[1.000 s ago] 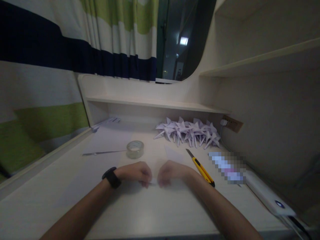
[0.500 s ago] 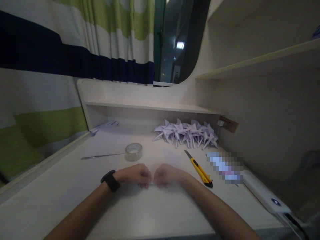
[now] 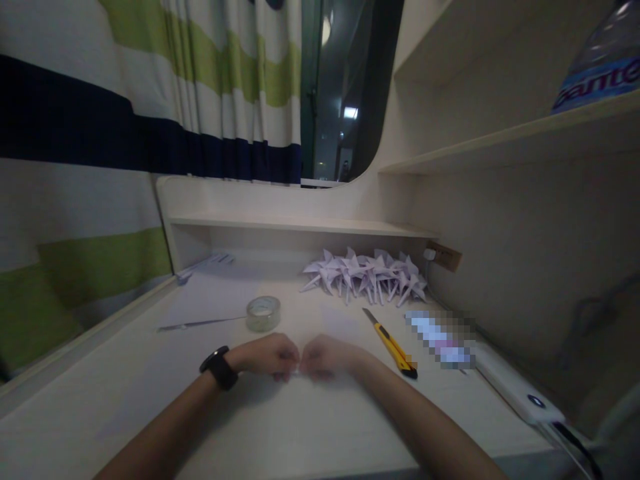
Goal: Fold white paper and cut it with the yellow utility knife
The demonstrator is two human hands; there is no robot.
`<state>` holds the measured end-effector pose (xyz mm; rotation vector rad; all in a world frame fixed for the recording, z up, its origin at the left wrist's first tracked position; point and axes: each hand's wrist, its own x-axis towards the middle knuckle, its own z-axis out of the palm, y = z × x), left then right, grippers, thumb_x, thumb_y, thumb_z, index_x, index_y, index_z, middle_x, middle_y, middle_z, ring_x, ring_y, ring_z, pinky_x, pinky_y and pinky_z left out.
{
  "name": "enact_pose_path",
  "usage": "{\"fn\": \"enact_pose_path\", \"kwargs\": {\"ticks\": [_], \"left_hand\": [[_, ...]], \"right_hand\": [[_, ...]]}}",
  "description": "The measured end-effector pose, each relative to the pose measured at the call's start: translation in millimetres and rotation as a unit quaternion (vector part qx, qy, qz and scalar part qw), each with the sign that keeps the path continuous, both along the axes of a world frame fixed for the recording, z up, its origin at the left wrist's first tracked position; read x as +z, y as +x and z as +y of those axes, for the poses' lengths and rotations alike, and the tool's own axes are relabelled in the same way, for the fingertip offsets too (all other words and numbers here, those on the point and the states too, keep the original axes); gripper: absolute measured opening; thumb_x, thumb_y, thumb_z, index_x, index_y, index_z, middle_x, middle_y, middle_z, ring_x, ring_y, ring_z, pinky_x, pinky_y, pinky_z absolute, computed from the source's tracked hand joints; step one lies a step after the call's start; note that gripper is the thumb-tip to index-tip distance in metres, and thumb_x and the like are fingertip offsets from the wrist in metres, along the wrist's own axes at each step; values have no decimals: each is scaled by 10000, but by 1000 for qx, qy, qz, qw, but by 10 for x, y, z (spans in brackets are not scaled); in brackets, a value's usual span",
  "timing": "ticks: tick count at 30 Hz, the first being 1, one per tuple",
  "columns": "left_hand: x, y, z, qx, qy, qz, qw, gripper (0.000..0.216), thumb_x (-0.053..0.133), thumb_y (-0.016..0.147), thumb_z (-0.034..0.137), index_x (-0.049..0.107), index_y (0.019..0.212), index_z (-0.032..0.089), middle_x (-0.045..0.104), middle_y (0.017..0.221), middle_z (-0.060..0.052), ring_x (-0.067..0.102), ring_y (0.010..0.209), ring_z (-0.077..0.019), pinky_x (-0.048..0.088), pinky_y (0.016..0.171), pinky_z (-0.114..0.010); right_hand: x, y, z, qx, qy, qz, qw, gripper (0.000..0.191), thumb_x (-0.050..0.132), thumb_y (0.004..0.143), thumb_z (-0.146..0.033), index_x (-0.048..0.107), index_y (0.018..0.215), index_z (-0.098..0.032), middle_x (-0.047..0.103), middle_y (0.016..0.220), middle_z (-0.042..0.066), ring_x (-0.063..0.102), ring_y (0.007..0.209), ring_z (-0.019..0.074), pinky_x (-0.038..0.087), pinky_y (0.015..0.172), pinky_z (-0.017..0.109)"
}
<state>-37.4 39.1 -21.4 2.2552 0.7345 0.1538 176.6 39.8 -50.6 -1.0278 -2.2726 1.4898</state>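
My left hand (image 3: pixel 273 355), with a black watch (image 3: pixel 220 369) on its wrist, is closed in a pinch above the desk. Fingertip to fingertip with it, my right hand (image 3: pixel 327 359) is closed too and smeared by motion. Between them shows a thin white piece (image 3: pixel 297 371) that looks like paper, mostly hidden by the fingers. A roll of clear tape (image 3: pixel 263 324) lies just beyond my left hand. To the right of my right hand rests a yellow utility knife (image 3: pixel 393 345) with its blade out. White folded-paper pinwheels (image 3: pixel 367 275) are heaped at the back.
White paper sheets (image 3: pixel 205 288) cover the desk's left side, with a thin, long strip (image 3: pixel 200 324) across them. A pixelated object (image 3: pixel 437 339) and a white power strip (image 3: pixel 515 387) lie along the right wall. A bottle (image 3: pixel 605 77) stands on the upper right shelf.
The view has tilted up and turned slightly right, bringing the bottle into sight. Both hands stay together in front, still pinching; the right remains blurred.
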Motion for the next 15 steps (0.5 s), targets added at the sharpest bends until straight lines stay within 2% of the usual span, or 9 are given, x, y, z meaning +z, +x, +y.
{"fn": "enact_pose_path", "kwargs": {"ticks": [5,8,10,12,13,15], "left_hand": [[-87,-42,57,3,41,3,999,190,512,801,221,656,709,136,660,624,-31,568,516,-113,405,503,-196],[-64,-49,103,9,122,10,992,184,533,814,247,668,752,139,672,677,-36,566,571,-118,395,538,-200],[65,-1,22,34,200,-8,979,194,524,835,259,673,787,144,678,725,-45,567,628,-132,396,582,-215],[287,86,-223,90,271,-61,956,219,513,856,275,671,780,145,673,764,-65,568,700,-163,406,647,-250],[420,131,-409,112,285,-102,947,241,495,879,292,673,800,149,674,791,-71,570,740,-175,413,690,-269],[683,191,-857,79,234,-192,950,293,462,917,353,681,847,171,685,826,-62,580,770,-177,425,736,-282]], "right_hand": [[26,-7,-2,-13,-17,-2,1000,161,629,797,-245,618,699,-118,585,537,-40,495,403,58,391,402,165],[36,-22,-11,-32,-19,-5,999,158,644,794,-254,630,723,-113,609,566,-31,513,411,58,399,412,167],[36,-34,-12,-47,-19,-10,999,151,650,790,-251,634,730,-113,615,571,-28,516,407,60,396,408,167],[37,-45,-12,-56,-19,-8,998,151,657,782,-257,637,732,-116,616,563,-27,516,405,63,395,404,169],[40,-48,-15,-56,-17,-4,998,152,659,779,-259,637,727,-118,614,554,-27,517,408,66,395,404,170],[54,-51,-28,-53,-12,11,998,139,666,768,-243,640,714,-117,608,531,-25,520,419,74,393,411,173]]}}
